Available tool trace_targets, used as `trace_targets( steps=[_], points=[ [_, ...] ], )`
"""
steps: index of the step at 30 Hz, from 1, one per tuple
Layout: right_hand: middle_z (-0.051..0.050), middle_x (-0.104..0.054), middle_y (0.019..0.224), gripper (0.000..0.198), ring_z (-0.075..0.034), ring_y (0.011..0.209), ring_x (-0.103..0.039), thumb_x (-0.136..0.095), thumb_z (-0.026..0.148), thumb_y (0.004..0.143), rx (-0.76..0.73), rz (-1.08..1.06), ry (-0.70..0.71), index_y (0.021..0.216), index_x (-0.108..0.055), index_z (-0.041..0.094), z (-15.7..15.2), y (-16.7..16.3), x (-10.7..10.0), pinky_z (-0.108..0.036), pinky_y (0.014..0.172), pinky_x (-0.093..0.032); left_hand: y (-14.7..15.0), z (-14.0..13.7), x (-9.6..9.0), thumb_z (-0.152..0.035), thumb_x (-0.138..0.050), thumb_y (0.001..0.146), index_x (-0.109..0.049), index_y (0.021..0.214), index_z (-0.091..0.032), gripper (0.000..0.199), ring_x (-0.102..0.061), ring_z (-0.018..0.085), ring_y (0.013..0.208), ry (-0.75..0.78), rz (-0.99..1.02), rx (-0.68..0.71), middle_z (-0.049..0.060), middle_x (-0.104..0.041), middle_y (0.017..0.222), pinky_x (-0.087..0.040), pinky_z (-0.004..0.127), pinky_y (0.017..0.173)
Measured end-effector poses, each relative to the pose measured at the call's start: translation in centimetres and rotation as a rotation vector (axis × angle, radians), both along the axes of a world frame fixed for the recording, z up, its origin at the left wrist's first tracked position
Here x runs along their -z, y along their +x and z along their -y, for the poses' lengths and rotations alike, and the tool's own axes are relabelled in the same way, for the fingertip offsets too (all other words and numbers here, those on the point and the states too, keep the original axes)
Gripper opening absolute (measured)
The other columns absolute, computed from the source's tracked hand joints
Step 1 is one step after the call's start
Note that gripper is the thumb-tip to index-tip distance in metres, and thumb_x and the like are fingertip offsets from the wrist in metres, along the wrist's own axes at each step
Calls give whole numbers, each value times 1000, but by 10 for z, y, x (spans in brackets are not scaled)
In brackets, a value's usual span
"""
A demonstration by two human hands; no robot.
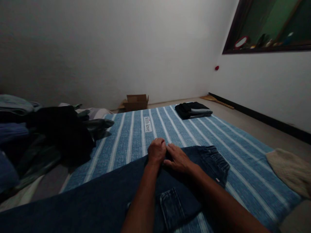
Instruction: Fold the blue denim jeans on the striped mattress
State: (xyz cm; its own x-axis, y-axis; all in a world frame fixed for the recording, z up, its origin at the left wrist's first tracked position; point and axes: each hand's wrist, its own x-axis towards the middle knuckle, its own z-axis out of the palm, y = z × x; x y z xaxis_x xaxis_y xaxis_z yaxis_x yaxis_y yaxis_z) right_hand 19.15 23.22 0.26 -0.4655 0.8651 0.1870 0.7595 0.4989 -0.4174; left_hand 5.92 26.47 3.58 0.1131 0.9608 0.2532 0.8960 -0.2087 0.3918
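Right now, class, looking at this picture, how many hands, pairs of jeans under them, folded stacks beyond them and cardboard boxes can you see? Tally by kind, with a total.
Hands, the left hand and the right hand: 2
Jeans: 1
Folded stack: 1
Cardboard box: 1
Total: 5

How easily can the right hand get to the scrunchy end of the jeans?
Pretty easily, it seems: the right hand is on the jeans, near the scrunchy end, with nothing seen blocking the way.

the jeans [94, 194] run past the left edge; the left hand [156, 151] hides its fingertips.
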Motion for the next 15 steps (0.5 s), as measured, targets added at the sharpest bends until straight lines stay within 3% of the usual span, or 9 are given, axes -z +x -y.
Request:
trace_targets(
  steps=[4,7,12,15],
  points=[
    [-14,-51,126,40,-26,118,-45,-55,36,86,149,34,71,120,-53,16,6,25,-14,-39,97,-37,6,5,-24,-19,-47,84,-66,89,-18,19,-64,22,88,-122,-95,150,8,-69,90,-46,31,76],
    [-13,-55,120,30,-25,113,-49,-54,30,86,239,65,139,112,-58,15,13,47,-21,-37,96,-38,21,18,-29,-18,-49,82,-66,93,-19,19,-63,22,96,-198,-155,319,8,-69,97,-46,30,81],
    [-11,-58,115,24,-23,109,-51,-46,26,90,308,207,172,106,-61,16,25,75,-20,-35,97,-37,50,45,-14,-24,-48,86,-58,111,-20,27,-56,22,113,-285,-218,568,9,-61,121,-42,34,96],
    [-13,-58,120,28,-26,117,-47,-44,24,91,338,283,157,112,-60,14,32,82,-12,-40,103,-30,56,49,3,-32,-46,89,-45,131,-18,44,-31,25,136,-301,-258,603,12,-38,146,-23,46,111]
  ],
)
